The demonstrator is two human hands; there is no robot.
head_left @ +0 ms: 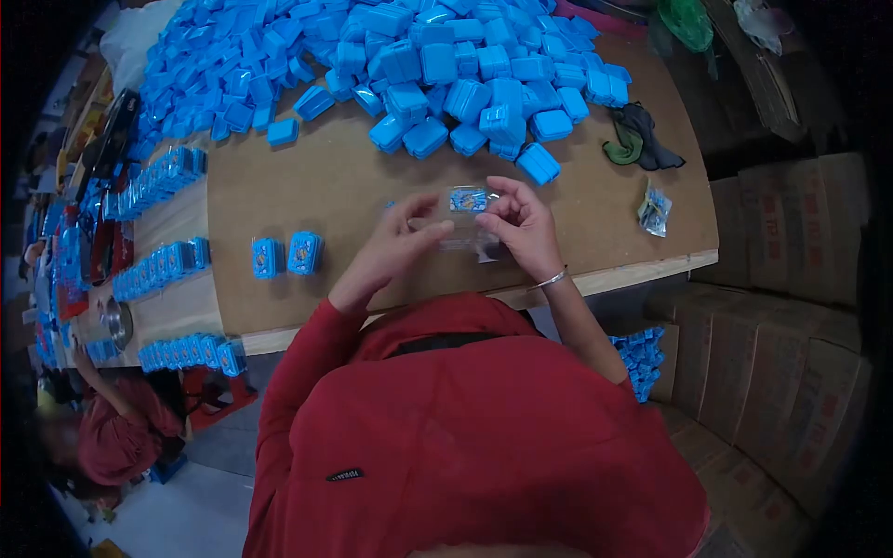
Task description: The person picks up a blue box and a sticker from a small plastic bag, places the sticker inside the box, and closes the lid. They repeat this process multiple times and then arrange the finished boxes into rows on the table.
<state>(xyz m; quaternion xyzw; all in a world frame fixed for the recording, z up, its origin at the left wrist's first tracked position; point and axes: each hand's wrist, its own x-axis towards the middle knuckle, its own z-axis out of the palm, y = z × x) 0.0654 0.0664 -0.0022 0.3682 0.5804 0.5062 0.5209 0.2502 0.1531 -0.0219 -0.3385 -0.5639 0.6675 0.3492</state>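
Between my two hands, above the brown board, is a small clear plastic bag or film [456, 232] with a blue printed label [468, 200] at its top. My right hand [524, 226] pinches the right edge of the clear plastic between thumb and fingers. My left hand [398, 244] is on the left side, its thumb stretched toward the plastic and its fingers curled; whether it grips the plastic is too blurred to tell. Two blue boxes with printed fronts [268, 259] [305, 253] stand on the board to the left of my left hand.
A large pile of blue boxes [439, 63] covers the far side. Rows of printed blue boxes [160, 270] line the left. A dark cloth [651, 135] and a small bag [655, 210] lie right. Cartons [791, 228] stand at right; another person [121, 432] sits lower left.
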